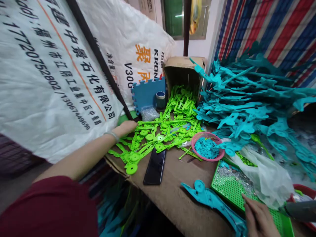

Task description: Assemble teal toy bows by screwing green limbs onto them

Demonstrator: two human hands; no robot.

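My left hand [127,126] reaches to the left edge of a pile of bright green plastic parts [158,136]. Its fingers are mostly hidden, so I cannot tell what they hold. At the lower right, my right hand [260,217] lies over the edge of a green perforated tray [229,184], fingers stretched out and nothing visible in them. Small metal pieces [239,177] are scattered in that tray. Just left of the right hand, a long teal plastic part [214,200] rests on the brown work surface [172,197].
A black phone [155,167] lies in front of the green pile. Beside it stands a pink basket [208,157] of small teal pieces. Teal parts [247,95] are heaped at right, near a clear plastic bag [269,177] and a tool's grey end [300,210]. White sacks [49,82] hang at left.
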